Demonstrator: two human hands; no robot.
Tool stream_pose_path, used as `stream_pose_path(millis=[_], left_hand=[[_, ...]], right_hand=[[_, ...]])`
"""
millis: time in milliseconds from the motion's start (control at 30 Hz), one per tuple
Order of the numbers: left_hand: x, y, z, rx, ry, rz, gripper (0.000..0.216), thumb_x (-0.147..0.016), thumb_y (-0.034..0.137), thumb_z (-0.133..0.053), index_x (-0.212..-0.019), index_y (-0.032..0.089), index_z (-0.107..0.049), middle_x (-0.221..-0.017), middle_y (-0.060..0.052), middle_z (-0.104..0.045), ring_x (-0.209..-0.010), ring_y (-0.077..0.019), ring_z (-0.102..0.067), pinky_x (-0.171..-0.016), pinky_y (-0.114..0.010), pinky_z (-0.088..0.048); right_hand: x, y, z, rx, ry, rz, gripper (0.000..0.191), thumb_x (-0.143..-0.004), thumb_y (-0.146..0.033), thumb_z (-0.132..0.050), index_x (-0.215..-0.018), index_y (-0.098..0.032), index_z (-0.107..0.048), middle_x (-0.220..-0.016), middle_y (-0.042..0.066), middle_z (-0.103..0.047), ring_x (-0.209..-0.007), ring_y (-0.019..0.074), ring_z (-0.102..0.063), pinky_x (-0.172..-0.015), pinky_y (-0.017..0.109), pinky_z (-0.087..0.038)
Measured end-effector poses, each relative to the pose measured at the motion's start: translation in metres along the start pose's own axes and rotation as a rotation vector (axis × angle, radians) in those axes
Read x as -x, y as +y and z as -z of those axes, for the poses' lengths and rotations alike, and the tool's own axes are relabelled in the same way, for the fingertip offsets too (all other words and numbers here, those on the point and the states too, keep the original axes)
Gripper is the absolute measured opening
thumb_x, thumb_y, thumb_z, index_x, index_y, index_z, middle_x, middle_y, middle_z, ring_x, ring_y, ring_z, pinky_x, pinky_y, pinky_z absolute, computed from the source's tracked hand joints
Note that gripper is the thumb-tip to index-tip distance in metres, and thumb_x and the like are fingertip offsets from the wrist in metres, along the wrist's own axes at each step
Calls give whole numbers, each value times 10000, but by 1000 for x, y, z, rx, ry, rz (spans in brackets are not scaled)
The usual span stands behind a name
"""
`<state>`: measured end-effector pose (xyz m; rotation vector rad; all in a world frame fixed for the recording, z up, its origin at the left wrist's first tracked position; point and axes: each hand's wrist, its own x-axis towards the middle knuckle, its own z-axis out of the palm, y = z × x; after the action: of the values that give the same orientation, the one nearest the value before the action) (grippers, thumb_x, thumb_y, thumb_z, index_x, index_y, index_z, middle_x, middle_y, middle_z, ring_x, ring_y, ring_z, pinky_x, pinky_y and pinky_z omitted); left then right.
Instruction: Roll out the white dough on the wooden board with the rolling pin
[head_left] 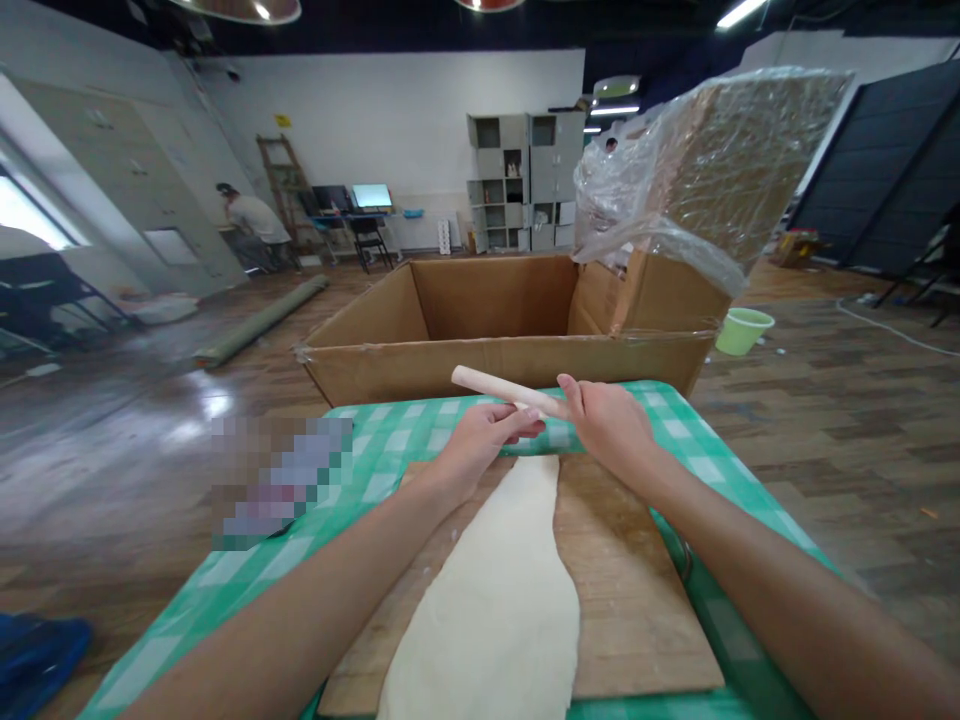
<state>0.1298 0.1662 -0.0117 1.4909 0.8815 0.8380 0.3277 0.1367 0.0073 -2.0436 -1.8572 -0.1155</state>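
Both hands on one rolling pin [504,391], at the far end of the dough. Left hand [480,438] lies over the pin near its middle, fingers curled loosely down and palm bearing on it: a press, not a clench, which suits a pin that must turn under the palm. Right hand [611,425] covers the other end, fingers folded over the top the same way; the pin's right tip is hidden beneath it. The left tip sticks out free, tilted slightly up and away.

Dough [502,600] is a long pale sheet, narrow at the far end under the pin, wider toward the body. It lies on a wooden board [630,600], dusted lightly, probably flour against sticking. The board sits on a green checked tablecloth [360,440].

Just beyond the table edge stands an open cardboard box [495,320], with a plastic-wrapped block [720,170] leaning in its right corner. A green bowl [742,330] is on the floor right of the box. A person is bent over a desk far across the room.
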Motion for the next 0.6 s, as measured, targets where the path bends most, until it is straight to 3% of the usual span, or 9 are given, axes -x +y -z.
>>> stream_pose_path(millis=[267,467,600], left_hand=[[11,10,-5,266,-23,99,260,-779,412,-869,-918,203,-799,-1059,-93,-812,-1073,-235,-738,-1034,-370,-513],[11,13,-8,392,23,219,332,-845,464,-830,-965,158,-776,-997,-109,-814,-946,-204,-765,-955,-329,-556],[12,11,-8,362,35,162,315,-819,434,-861,-927,155,-763,-933,-94,-812,-898,-187,-762,-921,-305,-559]], right_hand=[[9,-6,9,168,159,78,677,-1123,-523,-153,-978,-174,-714,-1000,176,-764,-929,288,-717,-696,330,-440],[12,-9,9,212,210,84,598,-1137,-479,-236,-922,-175,-703,-945,122,-765,-856,247,-721,-622,309,-376],[13,-11,12,206,225,88,604,-1138,-486,-229,-920,-184,-704,-937,109,-770,-838,247,-723,-615,304,-362]])
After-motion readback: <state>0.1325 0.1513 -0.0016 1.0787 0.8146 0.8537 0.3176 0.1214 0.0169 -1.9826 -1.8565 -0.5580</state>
